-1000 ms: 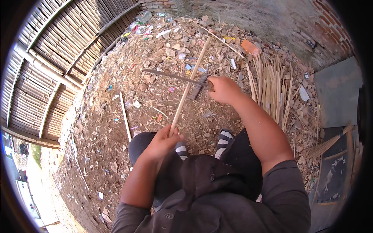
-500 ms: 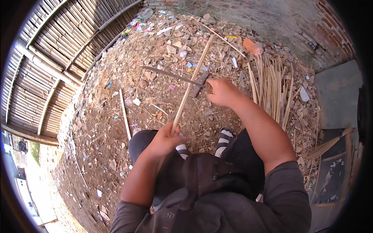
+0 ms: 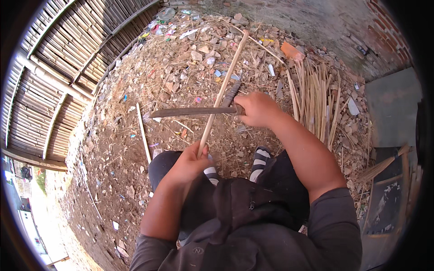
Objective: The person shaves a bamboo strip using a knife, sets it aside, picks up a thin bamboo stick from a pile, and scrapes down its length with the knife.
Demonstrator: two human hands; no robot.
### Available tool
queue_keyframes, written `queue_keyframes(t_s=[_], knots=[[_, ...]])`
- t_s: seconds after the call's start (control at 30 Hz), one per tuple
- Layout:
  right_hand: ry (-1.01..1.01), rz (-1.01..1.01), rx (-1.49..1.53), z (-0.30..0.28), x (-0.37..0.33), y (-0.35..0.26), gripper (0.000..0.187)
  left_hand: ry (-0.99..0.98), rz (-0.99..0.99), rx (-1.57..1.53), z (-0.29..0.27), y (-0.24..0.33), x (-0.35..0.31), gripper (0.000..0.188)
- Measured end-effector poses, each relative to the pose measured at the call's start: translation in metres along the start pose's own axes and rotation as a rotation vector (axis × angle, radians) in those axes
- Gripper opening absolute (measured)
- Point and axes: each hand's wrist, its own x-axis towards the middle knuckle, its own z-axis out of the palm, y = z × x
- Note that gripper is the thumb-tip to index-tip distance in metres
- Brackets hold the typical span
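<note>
My left hand [image 3: 187, 163] is closed around the near end of a long pale bamboo strip [image 3: 229, 72], which slants away from me toward the far right. In my right hand [image 3: 257, 109] is the handle of a machete [image 3: 187, 112]. Its dark, worn blade points left and lies across the strip, roughly level in the view; whether it touches the strip I cannot tell. Below the strip, on the ground, rests a dark ribbed bar [image 3: 232, 93], partly hidden by the blade and strip.
A pile of split bamboo strips [image 3: 316, 101] lies to the right, with an orange brick [image 3: 292, 51] beyond it. Another thin strip [image 3: 143, 133] is on the left. Rubble and litter cover the ground; a bamboo fence [image 3: 58, 72] and a wall [image 3: 316, 27] enclose it.
The machete blade has swung nearer to me, from tilting up and away at the left to lying nearly level. My right hand has shifted slightly; the left still grips the strip.
</note>
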Motion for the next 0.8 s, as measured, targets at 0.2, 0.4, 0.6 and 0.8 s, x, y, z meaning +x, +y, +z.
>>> queue_keyframes(t_s=[0.2, 0.4, 0.6, 0.8], knots=[[0.174, 0.357, 0.205, -0.007, -0.001, 0.055, 0.032, -0.047, -0.004, -0.021, 0.009, 0.008, -0.001, 0.029], [-0.039, 0.013, -0.100, -0.022, -0.002, -0.005, 0.016, -0.088, -0.072, -0.059, 0.001, 0.008, -0.004, 0.025], [0.281, 0.409, 0.196, -0.011, -0.011, 0.093, 0.023, -0.143, -0.030, -0.033, 0.008, 0.010, -0.001, 0.030], [0.183, 0.224, 0.050, -0.029, -0.012, 0.034, 0.025, -0.141, -0.043, -0.072, 0.009, 0.013, -0.002, 0.029]])
